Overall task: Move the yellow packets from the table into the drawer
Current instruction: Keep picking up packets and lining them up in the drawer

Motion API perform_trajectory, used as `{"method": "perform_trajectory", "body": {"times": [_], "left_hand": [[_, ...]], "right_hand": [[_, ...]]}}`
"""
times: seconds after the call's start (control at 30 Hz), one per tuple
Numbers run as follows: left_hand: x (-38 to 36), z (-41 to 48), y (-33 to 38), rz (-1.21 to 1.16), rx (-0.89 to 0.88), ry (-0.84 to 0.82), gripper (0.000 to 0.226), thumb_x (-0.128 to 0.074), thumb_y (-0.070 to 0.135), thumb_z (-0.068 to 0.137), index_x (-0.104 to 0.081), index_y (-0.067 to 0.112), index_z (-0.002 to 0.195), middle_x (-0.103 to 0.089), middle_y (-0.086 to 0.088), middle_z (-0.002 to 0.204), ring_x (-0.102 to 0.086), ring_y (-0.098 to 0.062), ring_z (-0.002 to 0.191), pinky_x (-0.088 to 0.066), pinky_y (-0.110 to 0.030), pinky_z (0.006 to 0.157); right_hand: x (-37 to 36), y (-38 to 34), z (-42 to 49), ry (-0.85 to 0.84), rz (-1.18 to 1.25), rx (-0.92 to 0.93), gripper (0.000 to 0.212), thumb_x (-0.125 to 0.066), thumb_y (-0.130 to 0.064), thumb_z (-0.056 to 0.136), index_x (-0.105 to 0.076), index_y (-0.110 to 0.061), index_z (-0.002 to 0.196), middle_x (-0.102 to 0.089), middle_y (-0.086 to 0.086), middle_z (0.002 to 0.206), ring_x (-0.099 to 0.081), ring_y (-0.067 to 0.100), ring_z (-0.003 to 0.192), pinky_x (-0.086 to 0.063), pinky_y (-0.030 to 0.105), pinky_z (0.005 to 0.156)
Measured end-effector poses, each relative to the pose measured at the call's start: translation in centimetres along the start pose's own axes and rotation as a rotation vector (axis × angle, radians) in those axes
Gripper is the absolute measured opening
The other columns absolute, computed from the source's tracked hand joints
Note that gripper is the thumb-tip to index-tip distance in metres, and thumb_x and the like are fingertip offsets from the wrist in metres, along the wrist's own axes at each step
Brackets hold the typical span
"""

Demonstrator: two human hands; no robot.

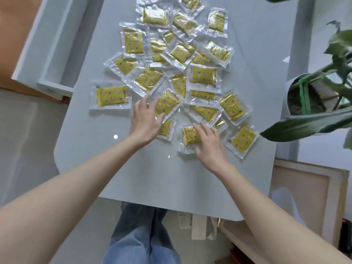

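Our left hand (145,119) and right hand (209,145) lie flat, fingers spread, gripping nothing, on yellow packets (203,75) heaped mid-frame on the counter (152,174). We fear slick overlapping wrappers could slide off before reaching the drawer (54,86), upper left.

yellow packets (111,96) dotted, clear-edged; table (162,178) pale grey.

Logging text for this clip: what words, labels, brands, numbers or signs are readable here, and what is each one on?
No text in this frame can be read.
Yellow packets: round printed marks on the yellow, and small dark print on the clear edges, all too small and blurred to read.
Table, drawer, plant pot: no writing visible.
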State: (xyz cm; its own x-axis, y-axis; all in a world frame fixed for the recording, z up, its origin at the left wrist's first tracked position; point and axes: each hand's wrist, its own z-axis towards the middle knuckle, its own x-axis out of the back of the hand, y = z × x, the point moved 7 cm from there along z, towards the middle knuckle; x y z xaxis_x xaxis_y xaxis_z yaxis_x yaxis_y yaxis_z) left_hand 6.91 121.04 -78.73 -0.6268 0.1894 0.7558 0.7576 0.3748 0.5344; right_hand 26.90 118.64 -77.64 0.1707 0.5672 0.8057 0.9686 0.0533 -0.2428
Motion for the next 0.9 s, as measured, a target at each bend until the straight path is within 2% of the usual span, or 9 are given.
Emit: {"method": "perform_trajectory", "body": {"times": [0.2, 0.33, 0.4, 0.47, 0.57, 0.7, 0.77, 0.8, 0.9], "left_hand": [[-1.9, 3.3, -0.3, 0.236, -0.044, -0.071, 0.073, -0.053, 0.047, 0.090, -0.018, 0.024, 0.150, -0.008, -0.014, 0.158, -0.008, -0.031, 0.145, -0.010, -0.046, 0.119], [-2.0, 3.5, 0.0, 0.285, -0.094, -0.029, 0.079, -0.060, 0.044, 0.087, -0.019, 0.021, 0.150, -0.022, -0.010, 0.154, -0.019, -0.028, 0.141, -0.020, -0.043, 0.115], [-1.9, 3.4, 0.3, 0.280, -0.123, -0.010, 0.078, -0.061, 0.041, 0.087, -0.020, 0.021, 0.150, -0.033, -0.006, 0.150, -0.027, -0.026, 0.137, -0.027, -0.041, 0.109], [-1.9, 3.4, 0.5, 0.265, -0.128, -0.009, 0.077, -0.064, 0.037, 0.086, -0.022, 0.022, 0.149, -0.037, -0.005, 0.146, -0.031, -0.025, 0.134, -0.031, -0.041, 0.105], [-1.8, 3.8, 0.6, 0.244, -0.077, -0.028, 0.081, -0.070, 0.034, 0.082, -0.024, 0.023, 0.148, -0.028, -0.008, 0.151, -0.026, -0.029, 0.136, -0.033, -0.045, 0.105], [-1.8, 4.4, 0.5, 0.261, -0.007, -0.104, 0.091, -0.074, 0.035, 0.078, -0.019, 0.026, 0.150, -0.013, -0.004, 0.158, -0.021, -0.030, 0.139, -0.030, -0.050, 0.106], [-1.9, 4.2, 0.5, 0.261, -0.012, -0.134, 0.092, -0.075, 0.035, 0.077, -0.019, 0.028, 0.150, -0.014, 0.000, 0.158, -0.023, -0.028, 0.137, -0.031, -0.050, 0.103], [-1.9, 4.1, 0.4, 0.261, -0.019, -0.147, 0.093, -0.076, 0.035, 0.076, -0.020, 0.029, 0.150, -0.015, 0.001, 0.157, -0.023, -0.028, 0.137, -0.032, -0.050, 0.102], [-2.2, 3.5, 0.1, 0.252, -0.051, -0.169, 0.092, -0.077, 0.032, 0.075, -0.023, 0.031, 0.148, -0.018, 0.002, 0.155, -0.022, -0.026, 0.137, -0.032, -0.050, 0.101]], "right_hand": [[-1.3, 0.5, 2.3, 0.023, -0.198, 0.100, 0.072, -0.056, -0.006, 0.089, -0.023, -0.025, 0.151, -0.025, -0.007, 0.156, -0.028, 0.030, 0.130, -0.033, 0.038, 0.102], [-1.2, 0.4, 2.9, 0.072, -0.263, 0.127, 0.073, -0.065, -0.006, 0.083, -0.034, -0.020, 0.147, -0.042, -0.003, 0.144, -0.037, 0.032, 0.121, -0.037, 0.037, 0.094], [-1.1, -0.3, 2.8, 0.126, -0.293, 0.173, 0.071, -0.077, -0.005, 0.067, -0.053, -0.015, 0.134, -0.057, 0.005, 0.124, -0.048, 0.034, 0.107, -0.044, 0.040, 0.083], [-1.2, -0.5, 2.7, 0.228, -0.331, 0.182, 0.067, -0.083, 0.001, 0.049, -0.066, -0.013, 0.112, -0.061, 0.007, 0.101, -0.053, 0.033, 0.092, -0.048, 0.039, 0.074], [-1.3, -0.7, 2.1, 0.285, -0.372, 0.164, 0.054, -0.084, -0.002, 0.045, -0.066, -0.016, 0.094, -0.058, 0.004, 0.090, -0.050, 0.027, 0.087, -0.043, 0.036, 0.076], [-1.9, -0.2, 1.0, 0.233, -0.322, 0.163, 0.039, -0.086, -0.006, 0.048, -0.062, -0.016, 0.078, -0.053, 0.001, 0.084, -0.051, 0.023, 0.077, -0.035, 0.031, 0.072], [-2.0, 0.0, 0.5, 0.169, -0.257, 0.168, 0.031, -0.085, -0.010, 0.056, -0.063, -0.012, 0.077, -0.058, 0.005, 0.090, -0.055, 0.026, 0.080, -0.039, 0.032, 0.067], [-2.0, 0.0, 0.3, 0.130, -0.237, 0.166, 0.027, -0.083, -0.011, 0.061, -0.064, -0.009, 0.080, -0.060, 0.008, 0.102, -0.057, 0.029, 0.090, -0.042, 0.033, 0.068], [-2.1, 0.0, 0.2, 0.028, -0.229, 0.154, 0.023, -0.073, -0.015, 0.076, -0.064, -0.007, 0.096, -0.043, 0.012, 0.143, -0.041, 0.032, 0.129, -0.043, 0.038, 0.090]]}}
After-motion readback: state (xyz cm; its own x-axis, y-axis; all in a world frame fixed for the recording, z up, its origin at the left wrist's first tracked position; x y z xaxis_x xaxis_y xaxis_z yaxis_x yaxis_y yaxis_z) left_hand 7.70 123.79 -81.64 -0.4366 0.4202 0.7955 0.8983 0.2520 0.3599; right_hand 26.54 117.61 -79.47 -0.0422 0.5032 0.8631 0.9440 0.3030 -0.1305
